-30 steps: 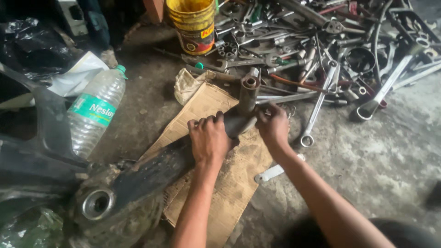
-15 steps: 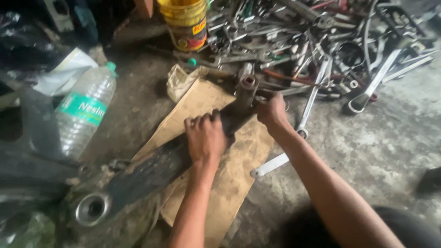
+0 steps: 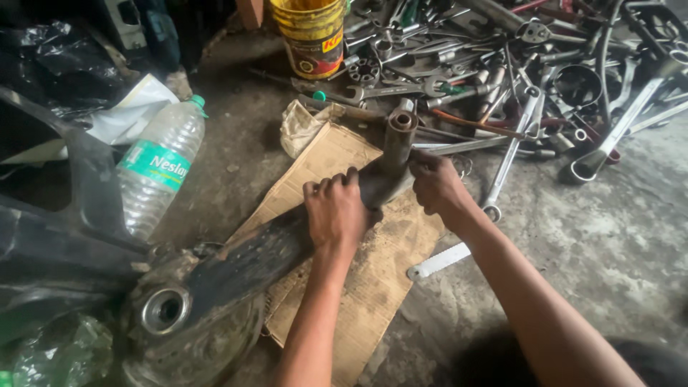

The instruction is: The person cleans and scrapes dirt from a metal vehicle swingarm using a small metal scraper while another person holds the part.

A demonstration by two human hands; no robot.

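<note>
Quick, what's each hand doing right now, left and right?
Left hand: closed over the black metal arm, gripping it.
Right hand: closed on the arm's upright tube end.

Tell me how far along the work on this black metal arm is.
Done: the long black metal arm lies on the brown cardboard sheet. In hand: the left hand presses it down; the right hand grips beside its upright tube end. The pile of steel spanners lies untouched.

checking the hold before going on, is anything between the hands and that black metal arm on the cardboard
Nothing visible. The left hand lies directly on the black metal arm, and the right hand touches its upright tube end. The cardboard lies beneath it.
</note>
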